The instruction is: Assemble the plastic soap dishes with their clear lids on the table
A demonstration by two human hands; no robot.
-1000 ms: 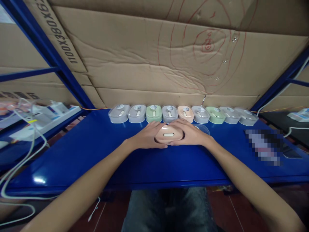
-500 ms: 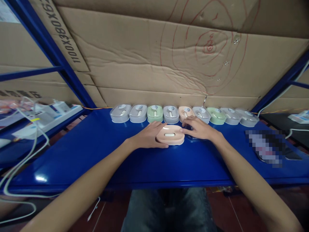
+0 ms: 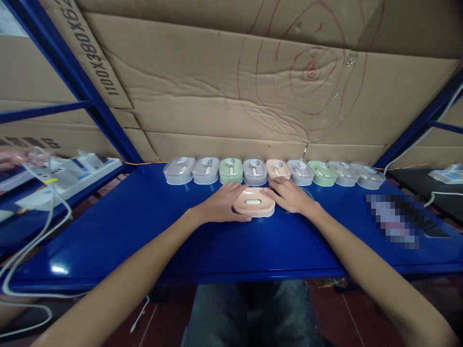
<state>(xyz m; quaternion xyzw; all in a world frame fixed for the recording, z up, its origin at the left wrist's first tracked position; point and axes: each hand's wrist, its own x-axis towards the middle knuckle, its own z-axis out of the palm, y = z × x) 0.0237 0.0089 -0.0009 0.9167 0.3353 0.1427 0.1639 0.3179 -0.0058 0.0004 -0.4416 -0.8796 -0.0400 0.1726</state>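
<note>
A peach oval soap dish (image 3: 253, 202) with a pale slot in its top sits on the blue table (image 3: 144, 226), in front of a row of boxes. My left hand (image 3: 220, 206) grips the dish's left side. My right hand (image 3: 289, 195) lies just right of the dish, fingers curled over a clear plastic lid (image 3: 308, 193). Only the lid's right edge shows from under the hand. The fingertips of that hand reach the dish's right rim.
Several lidded soap boxes (image 3: 255, 171) in grey, green and peach line the table's back edge against a cardboard wall (image 3: 231, 96). A blurred flat object (image 3: 394, 219) lies at the right. White power strips and cables (image 3: 54, 178) sit on the left shelf.
My right hand left the dish, reached right onto the clear lid, then drew back toward the dish's right side. My left hand and the dish have stayed in place.
</note>
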